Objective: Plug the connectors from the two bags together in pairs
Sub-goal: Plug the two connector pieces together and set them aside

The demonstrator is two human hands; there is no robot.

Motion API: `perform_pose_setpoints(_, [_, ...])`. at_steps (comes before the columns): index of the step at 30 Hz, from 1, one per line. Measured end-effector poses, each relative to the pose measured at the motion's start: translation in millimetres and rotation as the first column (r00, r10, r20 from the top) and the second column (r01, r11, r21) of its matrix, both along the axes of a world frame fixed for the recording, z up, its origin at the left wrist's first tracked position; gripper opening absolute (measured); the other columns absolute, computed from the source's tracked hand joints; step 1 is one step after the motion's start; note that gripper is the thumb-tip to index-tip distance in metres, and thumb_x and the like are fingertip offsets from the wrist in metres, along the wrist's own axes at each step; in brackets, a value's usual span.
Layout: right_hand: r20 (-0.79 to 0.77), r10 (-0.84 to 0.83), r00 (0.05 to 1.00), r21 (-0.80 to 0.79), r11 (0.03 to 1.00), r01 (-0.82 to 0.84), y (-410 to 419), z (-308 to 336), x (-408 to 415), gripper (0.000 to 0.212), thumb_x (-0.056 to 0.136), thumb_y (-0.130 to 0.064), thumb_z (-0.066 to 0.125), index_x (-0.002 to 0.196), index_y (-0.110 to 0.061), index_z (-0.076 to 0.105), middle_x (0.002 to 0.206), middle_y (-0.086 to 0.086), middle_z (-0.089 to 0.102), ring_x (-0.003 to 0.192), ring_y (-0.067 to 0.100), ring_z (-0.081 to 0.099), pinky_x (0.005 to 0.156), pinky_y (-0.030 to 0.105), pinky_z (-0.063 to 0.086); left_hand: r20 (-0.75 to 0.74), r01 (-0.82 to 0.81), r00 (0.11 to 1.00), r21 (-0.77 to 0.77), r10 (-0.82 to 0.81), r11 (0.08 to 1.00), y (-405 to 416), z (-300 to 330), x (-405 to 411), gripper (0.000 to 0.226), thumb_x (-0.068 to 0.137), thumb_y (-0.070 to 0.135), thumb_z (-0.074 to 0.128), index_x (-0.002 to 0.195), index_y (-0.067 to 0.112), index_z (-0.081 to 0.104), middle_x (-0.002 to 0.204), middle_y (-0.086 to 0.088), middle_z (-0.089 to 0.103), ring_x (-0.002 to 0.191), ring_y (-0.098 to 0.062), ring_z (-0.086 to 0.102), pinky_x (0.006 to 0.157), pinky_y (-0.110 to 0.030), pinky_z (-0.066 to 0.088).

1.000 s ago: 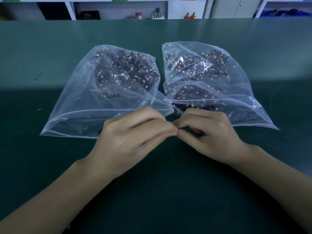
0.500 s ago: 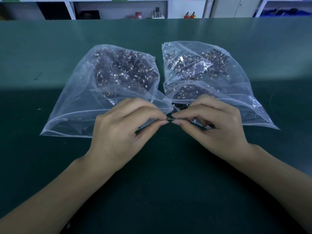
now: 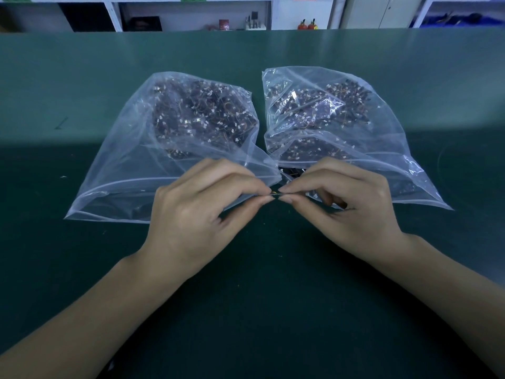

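A tiny wired connector pair with a glint of yellow lead (image 3: 274,193) sits between the two sets of fingertips, just in front of the mouths of the bags and low over the table. The left hand (image 3: 196,212) pinches its end between thumb and forefinger, and the right hand (image 3: 352,212) pinches the other end the same way, the tips almost meeting. Gripping so close to the joint likely gives the control needed to line the halves up and push them home; whether they are already seated is too small to tell.

Behind the hands lie two clear, crinkled plastic bags, the left bag (image 3: 114,170) and the right bag (image 3: 382,138), side by side with their inner corners touching, each heaped with dark connectors flecked white. Their open mouths face the person, which keeps the next pieces within easy reach of each hand.

All rests on a dark green matte table (image 3: 246,283). The slack bag corners crowd right behind the fingertips and could snag. White shelves with small items (image 3: 246,20) stand well behind.
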State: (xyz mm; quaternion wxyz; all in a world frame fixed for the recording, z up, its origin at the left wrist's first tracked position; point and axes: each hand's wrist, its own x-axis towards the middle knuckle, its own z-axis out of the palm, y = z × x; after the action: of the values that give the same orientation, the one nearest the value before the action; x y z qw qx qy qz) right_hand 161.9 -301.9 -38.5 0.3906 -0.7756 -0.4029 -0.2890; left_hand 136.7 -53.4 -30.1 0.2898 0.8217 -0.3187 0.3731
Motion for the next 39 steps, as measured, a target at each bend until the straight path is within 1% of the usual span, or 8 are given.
perform_pose_setpoints(11, [-0.011, -0.012, 1.0, -0.003, 1.0, 0.012, 2, 2, -1, 0.006, 0.094, -0.01, 0.081, 0.099, -0.008, 0.081, 0.088, 0.005, 0.072, 0.067, -0.004, 0.048, 0.064, 0.013, 0.037, 0.006, 0.008, 1.0, 0.003, -0.008, 1.0, 0, 0, 1, 0.012, 0.101, 0.022, 0.079, 0.097, 0.012, 0.084, 0.095, 0.003, 0.077, 0.085, -0.017, 0.071, 0.068, -0.029, 0.054])
perform_pose_setpoints(16, [-0.026, 0.014, 1.0, -0.029, 0.999, -0.014, 3, 1, 0, 0.01, 0.095, -0.013, 0.082, 0.102, -0.008, 0.08, 0.096, 0.004, 0.072, 0.065, 0.02, 0.058, 0.067, 0.014, 0.04, -0.013, 0.054, 0.998, -0.002, -0.054, 0.999, 1, -2, 2, 0.013, 0.102, 0.021, 0.078, 0.098, 0.01, 0.084, 0.097, 0.002, 0.076, 0.082, -0.014, 0.071, 0.066, -0.033, 0.057])
perform_pose_setpoints(19, [-0.032, 0.044, 0.999, -0.043, 0.998, -0.046, 4, 0, 2, 0.008, 0.097, -0.011, 0.079, 0.102, -0.005, 0.081, 0.097, 0.007, 0.073, 0.074, 0.019, 0.065, 0.065, 0.02, 0.047, -0.032, 0.067, 0.997, 0.02, -0.066, 0.998, 1, -3, 3, 0.013, 0.102, 0.023, 0.078, 0.101, 0.011, 0.084, 0.098, 0.002, 0.076, 0.082, -0.014, 0.072, 0.065, -0.035, 0.059])
perform_pose_setpoints(22, [-0.05, 0.011, 0.999, -0.035, 0.999, -0.013, 2, -1, 3, 0.006, 0.098, -0.01, 0.077, 0.099, -0.004, 0.079, 0.094, 0.005, 0.073, 0.075, 0.02, 0.067, 0.063, 0.03, 0.052, -0.075, 0.018, 0.997, 0.016, -0.017, 1.0, 0, -1, 0, 0.021, 0.102, 0.033, 0.078, 0.107, 0.013, 0.081, 0.096, 0.006, 0.073, 0.081, -0.007, 0.065, 0.065, -0.026, 0.056])
perform_pose_setpoints(28, [-0.176, -0.183, 0.967, 0.065, 0.978, 0.197, -7, 0, 7, 0.012, 0.092, -0.005, 0.073, 0.085, -0.002, 0.065, 0.086, 0.003, 0.071, 0.075, 0.02, 0.069, 0.068, 0.038, 0.058, -0.07, -0.192, 0.977, 0.104, 0.2, 0.976, 6, 5, 0, 0.048, 0.111, 0.041, 0.06, 0.07, 0.015, 0.064, 0.064, 0.009, 0.054, 0.055, -0.013, 0.05, 0.045, -0.036, 0.042])
perform_pose_setpoints(31, [-0.156, -0.269, 0.95, 0.055, 0.958, 0.281, -12, 3, 11, 0.013, 0.09, -0.003, 0.073, 0.084, -0.001, 0.061, 0.085, 0.004, 0.071, 0.079, 0.019, 0.071, 0.074, 0.038, 0.061, -0.046, -0.295, 0.951, 0.173, 0.307, 0.94, 10, 8, 2, 0.052, 0.112, 0.041, 0.054, 0.066, 0.016, 0.056, 0.06, 0.007, 0.046, 0.053, -0.016, 0.044, 0.044, -0.032, 0.037])
perform_pose_setpoints(36, [-0.092, -0.424, 0.901, -0.187, 0.896, 0.403, -17, 1, 19, 0.011, 0.09, -0.009, 0.074, 0.084, -0.009, 0.065, 0.082, -0.001, 0.069, 0.075, 0.026, 0.066, 0.067, 0.05, 0.057, -0.052, -0.4, 0.898, 0.319, 0.438, 0.859, 17, 6, 7, 0.038, 0.112, 0.037, 0.051, 0.083, 0.02, 0.068, 0.075, 0.007, 0.061, 0.065, -0.02, 0.058, 0.049, -0.029, 0.036])
perform_pose_setpoints(39, [-0.06, -0.45, 0.891, -0.268, 0.867, 0.42, -18, 0, 21, 0.01, 0.088, -0.008, 0.078, 0.083, -0.013, 0.07, 0.081, -0.005, 0.066, 0.079, 0.022, 0.062, 0.069, 0.045, 0.055, -0.106, -0.382, 0.881, 0.416, 0.461, 0.825, 22, 2, 10, 0.02, 0.108, 0.027, 0.058, 0.107, 0.022, 0.077, 0.1, 0.006, 0.074, 0.096, -0.025, 0.07, 0.069, -0.037, 0.052])
